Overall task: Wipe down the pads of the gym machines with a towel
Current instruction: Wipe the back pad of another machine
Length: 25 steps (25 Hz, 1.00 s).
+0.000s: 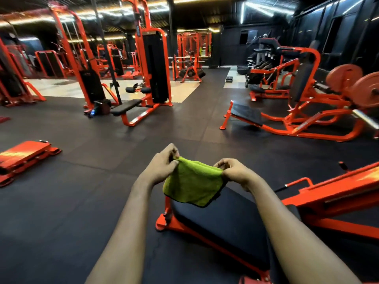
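Note:
A lime-green towel (192, 182) with a dark hem hangs spread between both hands, in front of me. My left hand (162, 163) pinches its upper left corner. My right hand (231, 171) pinches the upper right edge. Below the towel lies a black pad (221, 224) on an orange machine frame (164, 222); the towel's lower corner hangs just over the pad's far end, and I cannot tell whether it touches.
Black rubber floor stretches ahead. An orange cable machine with a black bench (126, 107) stands ahead left. A plate-loaded orange machine with a black footplate (247, 113) is at the right. A low orange platform (24, 154) lies at the left. An orange beam (336, 191) runs beside my right arm.

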Each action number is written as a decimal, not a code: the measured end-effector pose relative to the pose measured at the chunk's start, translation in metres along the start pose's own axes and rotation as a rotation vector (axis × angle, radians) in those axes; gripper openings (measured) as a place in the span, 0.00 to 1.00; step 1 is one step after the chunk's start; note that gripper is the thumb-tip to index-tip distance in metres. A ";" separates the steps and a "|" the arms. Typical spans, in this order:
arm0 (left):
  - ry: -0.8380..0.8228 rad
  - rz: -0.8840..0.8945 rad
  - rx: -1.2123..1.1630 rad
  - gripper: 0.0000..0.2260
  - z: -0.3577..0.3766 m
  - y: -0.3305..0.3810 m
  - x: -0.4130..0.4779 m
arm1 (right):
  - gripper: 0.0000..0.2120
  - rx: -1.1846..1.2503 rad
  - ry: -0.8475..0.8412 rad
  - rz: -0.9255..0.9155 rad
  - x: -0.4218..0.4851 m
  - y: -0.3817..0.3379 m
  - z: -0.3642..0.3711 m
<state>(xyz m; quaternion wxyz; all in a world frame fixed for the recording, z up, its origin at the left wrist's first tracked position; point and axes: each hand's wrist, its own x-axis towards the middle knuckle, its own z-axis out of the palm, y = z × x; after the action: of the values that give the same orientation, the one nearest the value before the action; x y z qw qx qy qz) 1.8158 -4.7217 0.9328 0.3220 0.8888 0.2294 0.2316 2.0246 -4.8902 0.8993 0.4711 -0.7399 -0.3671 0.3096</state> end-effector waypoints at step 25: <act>0.274 -0.234 0.042 0.10 -0.232 -0.414 0.269 | 0.11 0.470 -0.010 -0.054 0.493 -0.143 0.302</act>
<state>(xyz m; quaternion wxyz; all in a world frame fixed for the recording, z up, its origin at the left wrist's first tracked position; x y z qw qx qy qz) 1.7906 -4.1793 0.8824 0.2937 0.8227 0.3778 0.3068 2.0116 -4.2958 0.8660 0.6366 -0.5983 -0.3068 0.3777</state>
